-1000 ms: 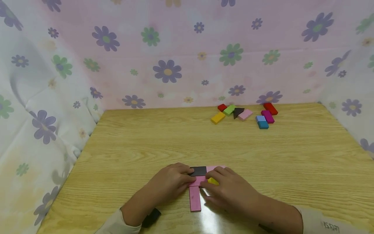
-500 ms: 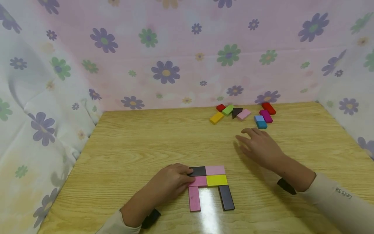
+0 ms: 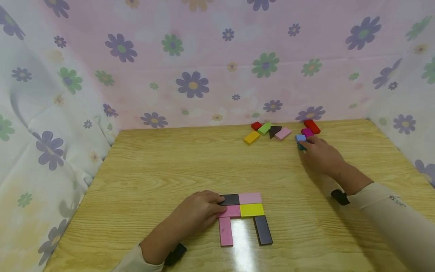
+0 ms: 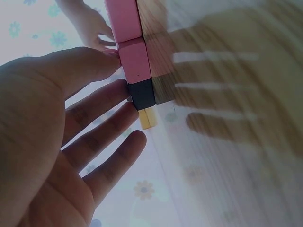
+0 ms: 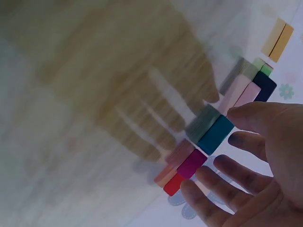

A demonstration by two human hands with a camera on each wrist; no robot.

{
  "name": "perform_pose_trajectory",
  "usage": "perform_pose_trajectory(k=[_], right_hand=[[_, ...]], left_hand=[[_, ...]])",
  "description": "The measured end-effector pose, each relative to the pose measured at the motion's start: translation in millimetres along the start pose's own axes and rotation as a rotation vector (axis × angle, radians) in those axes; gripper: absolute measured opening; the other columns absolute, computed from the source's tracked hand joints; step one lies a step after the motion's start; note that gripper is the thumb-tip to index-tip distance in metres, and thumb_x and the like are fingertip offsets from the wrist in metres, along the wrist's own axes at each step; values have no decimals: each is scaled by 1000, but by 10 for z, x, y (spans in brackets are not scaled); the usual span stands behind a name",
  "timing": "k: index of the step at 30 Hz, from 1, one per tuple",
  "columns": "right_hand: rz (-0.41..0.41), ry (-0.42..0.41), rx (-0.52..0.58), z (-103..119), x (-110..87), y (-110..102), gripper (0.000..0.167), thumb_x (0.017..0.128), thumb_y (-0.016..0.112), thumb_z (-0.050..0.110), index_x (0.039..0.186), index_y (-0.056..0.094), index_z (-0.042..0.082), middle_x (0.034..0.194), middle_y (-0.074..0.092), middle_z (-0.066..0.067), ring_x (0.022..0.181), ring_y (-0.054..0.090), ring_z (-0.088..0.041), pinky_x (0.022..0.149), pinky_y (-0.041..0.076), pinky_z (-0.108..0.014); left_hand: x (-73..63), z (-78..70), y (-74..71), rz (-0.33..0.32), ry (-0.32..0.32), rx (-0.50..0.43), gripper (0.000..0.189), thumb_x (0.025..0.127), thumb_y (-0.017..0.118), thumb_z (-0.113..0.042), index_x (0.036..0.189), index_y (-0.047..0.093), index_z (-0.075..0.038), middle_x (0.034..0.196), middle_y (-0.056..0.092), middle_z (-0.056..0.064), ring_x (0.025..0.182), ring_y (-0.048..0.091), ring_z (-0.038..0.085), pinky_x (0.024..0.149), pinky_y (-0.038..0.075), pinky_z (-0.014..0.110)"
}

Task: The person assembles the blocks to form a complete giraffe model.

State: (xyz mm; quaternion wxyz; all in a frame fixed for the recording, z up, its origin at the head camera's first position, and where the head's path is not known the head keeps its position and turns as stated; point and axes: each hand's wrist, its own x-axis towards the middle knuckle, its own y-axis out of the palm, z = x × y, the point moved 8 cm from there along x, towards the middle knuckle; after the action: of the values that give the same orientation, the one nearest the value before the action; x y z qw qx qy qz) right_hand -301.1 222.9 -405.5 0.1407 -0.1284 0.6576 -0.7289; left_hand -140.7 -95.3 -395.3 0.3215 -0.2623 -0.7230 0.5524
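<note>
My left hand (image 3: 198, 210) touches the left ends of a black block (image 3: 229, 199) and a pink block (image 3: 230, 211). Its thumb lies against the pink side and fingertips meet the black block (image 4: 142, 93). To the right sit a light pink block (image 3: 249, 198) and a yellow block (image 3: 252, 210). Below them stand a long pink block (image 3: 225, 231) and a dark block (image 3: 263, 229), like two legs. My right hand (image 3: 323, 155) reaches the far right group, its thumb at the edge of a teal block (image 5: 216, 135), fingers spread. Light blue (image 3: 300, 138) and magenta blocks (image 3: 307, 132) lie beside it.
A red block (image 3: 312, 126) lies behind the right hand. Left of it are an orange block (image 3: 252, 138), a small red block (image 3: 256, 125), a green block (image 3: 264, 129), a black triangle (image 3: 274, 131) and a pale pink block (image 3: 283, 133). Flowered cloth (image 3: 204, 109) borders the wooden table.
My right hand has left the yellow block in the arrangement and moved up and right to the teal block. The dark leg block is now uncovered. My left hand stays put.
</note>
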Motion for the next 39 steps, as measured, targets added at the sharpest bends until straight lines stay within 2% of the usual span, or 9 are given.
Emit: perform_pose_trajectory(k=[9,14,18,24,27,33,39], right_hand=[[14,-16,13,-11,27,8,44,98,53,7,139,51,-11,134,48,-38,118,51,-58,96,47,-67],[25,-21,12,-37,-3,-10,43,96,59,5,135,55,-10,136,53,-35,120,52,-58,98,47,-66],[8,-58,43,-6,-56,-16,40,93,65,4,130,60,-11,126,62,-33,115,59,-53,95,51,-62],[-44,-113,78,139,-121,-20,32,91,70,5,120,68,-7,109,71,-22,102,66,-41,89,56,-55],[-58,-94,116,185,-170,-48,28,90,71,5,116,71,-5,106,72,-19,97,67,-38,87,57,-54],[-20,-53,145,248,-208,-21,26,90,70,4,114,70,-6,106,73,-19,98,67,-38,87,57,-55],[-67,-63,140,361,-298,-68,25,89,73,6,113,72,-2,108,73,-18,100,67,-38,86,58,-53]], left_hand=[[-10,10,5,0,-1,-5,19,95,68,-21,111,79,-18,122,72,2,117,66,17,102,54,35],[8,3,10,-6,10,2,19,96,68,-22,111,79,-19,122,72,2,117,66,17,102,53,35],[12,1,12,-20,16,-2,19,95,68,-21,111,79,-19,122,72,1,116,66,17,102,54,34],[-9,12,24,-16,8,4,19,95,69,-21,111,79,-19,122,72,1,116,66,17,101,54,35],[-1,4,31,-8,4,5,19,95,69,-21,111,79,-19,122,72,1,116,66,18,101,54,35],[-20,0,40,6,-9,1,19,94,70,-21,111,79,-18,122,72,2,116,66,18,100,55,35],[-7,-17,24,-5,6,5,19,94,70,-21,110,79,-18,122,72,2,115,66,18,100,55,35]])
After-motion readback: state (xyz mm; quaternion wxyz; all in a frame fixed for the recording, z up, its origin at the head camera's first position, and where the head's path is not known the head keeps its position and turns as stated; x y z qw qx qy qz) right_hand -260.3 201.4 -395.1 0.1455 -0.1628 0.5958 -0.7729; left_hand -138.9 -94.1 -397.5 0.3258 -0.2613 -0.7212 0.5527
